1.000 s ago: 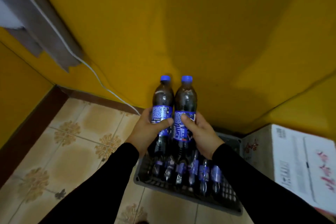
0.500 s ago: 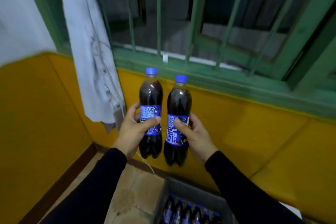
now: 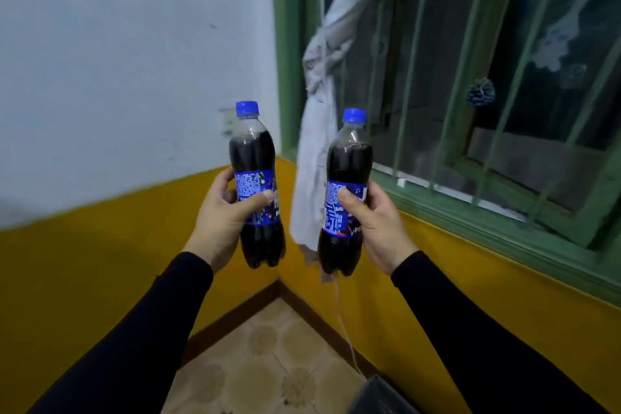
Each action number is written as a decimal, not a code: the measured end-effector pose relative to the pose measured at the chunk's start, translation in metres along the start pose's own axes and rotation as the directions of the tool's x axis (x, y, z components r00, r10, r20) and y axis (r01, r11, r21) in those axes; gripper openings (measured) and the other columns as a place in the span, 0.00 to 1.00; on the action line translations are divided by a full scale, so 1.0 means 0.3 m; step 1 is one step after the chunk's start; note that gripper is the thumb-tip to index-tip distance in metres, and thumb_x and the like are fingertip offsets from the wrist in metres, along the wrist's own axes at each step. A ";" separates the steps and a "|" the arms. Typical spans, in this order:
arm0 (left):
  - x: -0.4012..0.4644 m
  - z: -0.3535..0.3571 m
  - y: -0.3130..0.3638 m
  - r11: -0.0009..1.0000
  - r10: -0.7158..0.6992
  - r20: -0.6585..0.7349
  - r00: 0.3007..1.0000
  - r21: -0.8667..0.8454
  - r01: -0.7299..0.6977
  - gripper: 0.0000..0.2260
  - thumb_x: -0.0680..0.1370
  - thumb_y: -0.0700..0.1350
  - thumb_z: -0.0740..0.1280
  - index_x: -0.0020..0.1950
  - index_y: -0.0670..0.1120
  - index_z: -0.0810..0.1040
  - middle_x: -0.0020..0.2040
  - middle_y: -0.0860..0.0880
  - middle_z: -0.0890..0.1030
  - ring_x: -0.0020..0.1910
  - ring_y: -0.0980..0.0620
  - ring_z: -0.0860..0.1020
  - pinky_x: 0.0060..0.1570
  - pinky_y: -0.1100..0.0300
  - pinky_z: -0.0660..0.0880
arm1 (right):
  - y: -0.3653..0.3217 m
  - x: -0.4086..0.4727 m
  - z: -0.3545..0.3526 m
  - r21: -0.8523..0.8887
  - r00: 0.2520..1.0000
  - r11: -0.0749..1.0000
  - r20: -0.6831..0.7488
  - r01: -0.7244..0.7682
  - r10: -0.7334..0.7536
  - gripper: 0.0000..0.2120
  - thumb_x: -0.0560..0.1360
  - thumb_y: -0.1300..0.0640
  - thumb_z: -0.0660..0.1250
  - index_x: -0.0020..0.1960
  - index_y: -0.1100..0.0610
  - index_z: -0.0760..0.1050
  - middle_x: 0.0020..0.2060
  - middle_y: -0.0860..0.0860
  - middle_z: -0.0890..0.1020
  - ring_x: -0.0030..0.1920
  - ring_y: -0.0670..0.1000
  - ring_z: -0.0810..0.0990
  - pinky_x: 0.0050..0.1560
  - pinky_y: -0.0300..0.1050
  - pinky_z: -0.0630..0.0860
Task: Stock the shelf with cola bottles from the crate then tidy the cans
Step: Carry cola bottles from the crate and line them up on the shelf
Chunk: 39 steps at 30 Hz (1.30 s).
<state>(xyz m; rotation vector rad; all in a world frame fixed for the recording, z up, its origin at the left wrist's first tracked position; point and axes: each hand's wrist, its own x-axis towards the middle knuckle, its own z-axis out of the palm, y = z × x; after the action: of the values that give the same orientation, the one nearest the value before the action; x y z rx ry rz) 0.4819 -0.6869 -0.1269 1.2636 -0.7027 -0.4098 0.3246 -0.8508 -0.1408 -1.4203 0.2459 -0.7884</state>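
Up in air by window corner: left hand (image 3: 224,215) fingers wrapped round left cola bottle (image 3: 254,185), right hand (image 3: 376,224) fingers wrapped round right cola bottle (image 3: 346,193). Bottles upright, apart. Crate (image 3: 376,397) corner only, rest cut off. Label words blurry.

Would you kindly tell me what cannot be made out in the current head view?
- Shelf and cans: outside the frame.
- Crate: only a dark corner shows; the bottom edge cuts off the rest.
- Left cola bottle label: print too small; the left hand covers part.
- Right cola bottle label: partly covered by the right hand.
- Beyond the window: dark.
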 end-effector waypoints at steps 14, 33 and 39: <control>-0.639 -0.903 0.450 0.967 0.171 -0.485 0.857 0.248 -0.053 0.36 0.67 0.42 0.79 0.71 0.48 0.68 0.59 0.46 0.81 0.54 0.49 0.83 0.51 0.55 0.79 | -0.070 -0.235 1.042 0.140 0.881 0.988 0.474 -0.059 -0.014 0.19 0.66 0.50 0.72 0.56 0.48 0.76 0.52 0.52 0.84 0.52 0.52 0.83 0.50 0.46 0.79; -1.184 -2.062 0.713 0.915 0.200 -0.736 0.646 0.377 0.146 0.23 0.68 0.33 0.76 0.59 0.45 0.75 0.52 0.49 0.83 0.49 0.53 0.82 0.43 0.64 0.75 | 0.135 -0.571 2.383 0.121 0.758 0.982 0.651 -0.146 0.032 0.17 0.70 0.59 0.75 0.57 0.54 0.77 0.51 0.51 0.84 0.50 0.50 0.83 0.46 0.41 0.78; -1.146 -2.293 0.719 0.912 0.219 -0.793 0.569 0.373 0.169 0.25 0.67 0.32 0.76 0.60 0.46 0.74 0.53 0.48 0.83 0.52 0.51 0.82 0.47 0.61 0.76 | 0.224 -0.499 2.639 0.080 0.715 0.994 0.699 -0.077 -0.001 0.15 0.70 0.56 0.76 0.54 0.45 0.77 0.48 0.43 0.84 0.48 0.41 0.82 0.44 0.34 0.76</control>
<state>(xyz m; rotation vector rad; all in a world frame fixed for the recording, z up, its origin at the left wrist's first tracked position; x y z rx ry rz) 0.6796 0.0865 -0.1015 1.6481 0.0383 0.4148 0.7087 -0.1398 -0.1099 -1.5088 -0.3567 -0.1727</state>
